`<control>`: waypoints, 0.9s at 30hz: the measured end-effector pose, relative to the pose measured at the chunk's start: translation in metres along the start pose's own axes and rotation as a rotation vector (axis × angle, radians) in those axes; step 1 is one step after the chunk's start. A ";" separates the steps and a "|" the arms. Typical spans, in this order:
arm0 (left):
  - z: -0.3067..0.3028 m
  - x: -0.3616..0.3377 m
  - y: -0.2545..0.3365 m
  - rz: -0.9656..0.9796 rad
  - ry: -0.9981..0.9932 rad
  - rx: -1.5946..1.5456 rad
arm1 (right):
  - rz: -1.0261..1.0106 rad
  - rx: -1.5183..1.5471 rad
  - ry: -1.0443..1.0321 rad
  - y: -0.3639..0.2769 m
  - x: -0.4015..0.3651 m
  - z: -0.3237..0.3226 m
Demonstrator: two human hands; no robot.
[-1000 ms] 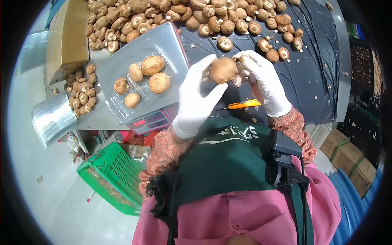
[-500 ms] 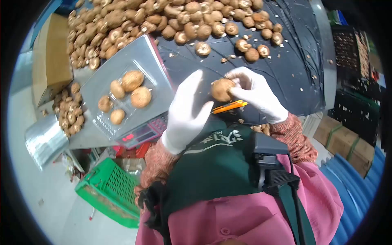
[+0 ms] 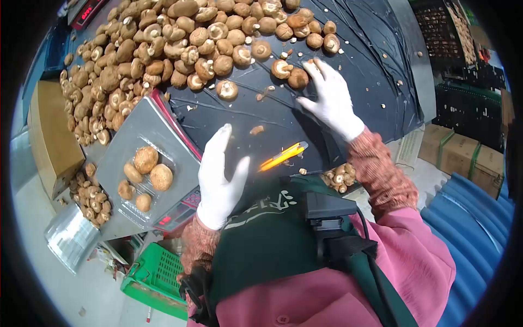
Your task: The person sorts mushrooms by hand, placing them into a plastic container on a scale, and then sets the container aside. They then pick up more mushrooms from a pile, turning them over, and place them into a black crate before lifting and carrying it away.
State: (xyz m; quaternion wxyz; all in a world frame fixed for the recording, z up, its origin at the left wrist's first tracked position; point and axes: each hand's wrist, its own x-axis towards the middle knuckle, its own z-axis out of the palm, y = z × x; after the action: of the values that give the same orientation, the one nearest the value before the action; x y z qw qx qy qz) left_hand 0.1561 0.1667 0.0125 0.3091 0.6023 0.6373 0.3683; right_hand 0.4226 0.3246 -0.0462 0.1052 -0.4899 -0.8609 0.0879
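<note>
My left hand [image 3: 219, 180], in a white glove, is open beside the scale, its thumb apart from its fingers and nothing in it. Stretched forward over the dark table covering, my right hand [image 3: 330, 98] is also gloved and open. Its fingertips reach a mushroom they partly cover, close by another brown mushroom [image 3: 298, 78] and one lying stem-up [image 3: 281, 68]. Between my hands lies a yellow utility knife [image 3: 284, 156]. On the scale [image 3: 188, 158], a clear plastic tray [image 3: 143, 213] holds several mushrooms [image 3: 146, 159].
A large heap of mushrooms [image 3: 180, 43] covers the far left of the table. Left of the scale stand a cardboard box [image 3: 52, 136] and a metal bucket [image 3: 72, 234] by more mushrooms. A green crate [image 3: 158, 272] is below. Stem scraps dot the dark covering [image 3: 370, 92].
The mushroom that was in my right hand is no longer there. That hand has moved forward to the loose mushrooms and opened. My left hand has shifted slightly left and down; the view has shifted too.
</note>
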 end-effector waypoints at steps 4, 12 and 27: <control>0.000 -0.002 0.003 -0.046 -0.029 -0.017 | 0.010 -0.063 0.054 -0.003 0.037 0.049; 0.006 -0.002 0.003 -0.099 -0.053 -0.035 | -0.075 -0.076 -0.003 0.040 0.031 0.047; 0.012 0.005 -0.002 -0.088 -0.079 -0.050 | 0.060 0.095 -0.383 0.057 -0.072 -0.064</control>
State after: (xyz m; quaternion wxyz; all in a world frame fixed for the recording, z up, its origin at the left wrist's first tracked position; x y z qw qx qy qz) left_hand 0.1649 0.1731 0.0044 0.3648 0.5798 0.6410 0.3463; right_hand 0.5224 0.2939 -0.0061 -0.0399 -0.4841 -0.8452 0.2231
